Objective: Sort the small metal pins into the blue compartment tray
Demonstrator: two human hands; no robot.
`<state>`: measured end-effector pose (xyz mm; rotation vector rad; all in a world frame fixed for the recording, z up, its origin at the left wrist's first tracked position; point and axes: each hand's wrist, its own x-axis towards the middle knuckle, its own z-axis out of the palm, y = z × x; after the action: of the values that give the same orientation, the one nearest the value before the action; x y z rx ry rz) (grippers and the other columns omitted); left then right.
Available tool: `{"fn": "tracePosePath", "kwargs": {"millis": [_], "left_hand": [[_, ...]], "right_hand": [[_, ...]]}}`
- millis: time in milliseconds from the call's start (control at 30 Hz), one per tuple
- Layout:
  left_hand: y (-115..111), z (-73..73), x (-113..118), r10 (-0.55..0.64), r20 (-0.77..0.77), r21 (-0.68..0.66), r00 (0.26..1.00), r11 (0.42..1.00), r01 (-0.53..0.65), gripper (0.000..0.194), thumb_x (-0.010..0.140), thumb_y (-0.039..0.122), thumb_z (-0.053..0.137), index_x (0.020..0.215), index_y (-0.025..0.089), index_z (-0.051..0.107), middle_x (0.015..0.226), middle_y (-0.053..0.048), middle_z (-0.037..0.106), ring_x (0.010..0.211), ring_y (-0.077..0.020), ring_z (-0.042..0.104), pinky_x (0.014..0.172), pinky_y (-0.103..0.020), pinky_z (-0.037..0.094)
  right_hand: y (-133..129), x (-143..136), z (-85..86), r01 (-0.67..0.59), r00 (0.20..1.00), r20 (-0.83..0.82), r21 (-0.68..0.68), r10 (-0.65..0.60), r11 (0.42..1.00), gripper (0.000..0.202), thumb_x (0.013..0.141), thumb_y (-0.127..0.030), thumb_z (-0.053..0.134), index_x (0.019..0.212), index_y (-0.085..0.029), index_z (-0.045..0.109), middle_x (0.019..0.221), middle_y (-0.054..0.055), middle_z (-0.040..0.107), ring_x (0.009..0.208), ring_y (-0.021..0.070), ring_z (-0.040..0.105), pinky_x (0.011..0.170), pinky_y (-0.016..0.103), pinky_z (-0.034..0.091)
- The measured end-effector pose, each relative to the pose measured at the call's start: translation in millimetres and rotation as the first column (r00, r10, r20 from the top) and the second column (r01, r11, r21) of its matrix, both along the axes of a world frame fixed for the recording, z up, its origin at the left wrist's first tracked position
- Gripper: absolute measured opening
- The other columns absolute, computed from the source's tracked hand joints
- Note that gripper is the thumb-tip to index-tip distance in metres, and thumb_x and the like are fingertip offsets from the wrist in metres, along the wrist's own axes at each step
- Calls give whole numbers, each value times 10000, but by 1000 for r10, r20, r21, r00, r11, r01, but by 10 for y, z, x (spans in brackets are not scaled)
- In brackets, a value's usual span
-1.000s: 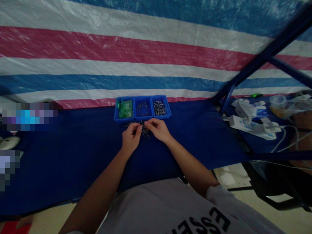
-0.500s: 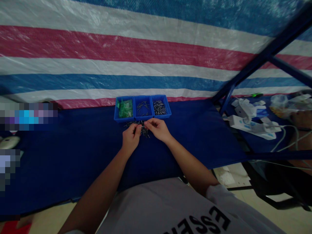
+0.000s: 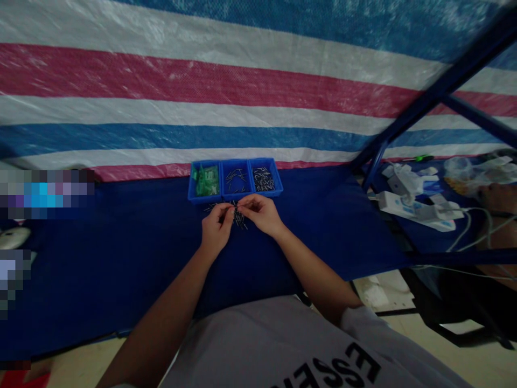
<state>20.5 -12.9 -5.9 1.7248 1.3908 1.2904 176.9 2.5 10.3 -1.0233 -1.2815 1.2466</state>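
Note:
My left hand (image 3: 218, 223) and my right hand (image 3: 260, 214) meet over a loose pile of thin dark metal pieces (image 3: 241, 221) on the blue table. Both are pinched closed, fingertips nearly touching; whatever lies between them is too small to make out. Just behind stands a blue bin of three compartments (image 3: 236, 198). Its left compartment holds green plastic bags (image 3: 207, 182), the middle one a few thin metal pieces (image 3: 237, 177), and the right one a heap of small metal pieces (image 3: 264, 179).
A striped tarp (image 3: 242, 81) hangs behind the blue table (image 3: 121, 258). To the right are a blue metal frame (image 3: 420, 108), a white power strip (image 3: 416, 212) with cables, plastic bags and another person's arm. A white mouse (image 3: 15, 237) lies at the left edge.
My fingertips have drawn slightly closer together over the pile. The view has shifted very slightly; the bin and its contents look the same.

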Motion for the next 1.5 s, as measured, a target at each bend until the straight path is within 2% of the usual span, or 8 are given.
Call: {"fn": "tracePosePath", "kwargs": {"millis": [200,467,1067,1500], "left_hand": [[3,-15,-3,-6,-9,-4,1000,1000,6,229,887,385,538,958,194,643,644,28,621,542,-102,578,561,-216,453],[-8,18,0,-12,-19,14,1000,1000,12,219,899,373,524,906,183,633,647,28,615,545,-95,576,566,-209,443],[-22,54,-1,-8,-35,14,999,1000,9,222,916,361,497,859,177,609,595,39,575,539,-93,543,572,-205,427],[-23,61,-1,-4,-26,-3,1000,1000,4,231,923,362,480,856,177,602,574,37,570,520,-96,538,555,-207,424]], "right_hand": [[1,10,5,21,999,50,0,-21,1000,245,694,-393,767,799,-196,668,738,13,672,623,123,579,602,272,476],[-4,5,-8,19,998,58,44,-21,999,172,725,-338,747,772,-192,671,702,2,653,577,107,542,568,258,434],[-11,-3,3,16,997,73,44,-19,999,166,723,-337,745,773,-193,677,698,-1,660,606,117,571,608,268,456],[-7,-14,3,-6,1000,-18,6,6,1000,220,679,-353,783,774,-192,667,715,0,673,622,118,597,616,266,469]]}}
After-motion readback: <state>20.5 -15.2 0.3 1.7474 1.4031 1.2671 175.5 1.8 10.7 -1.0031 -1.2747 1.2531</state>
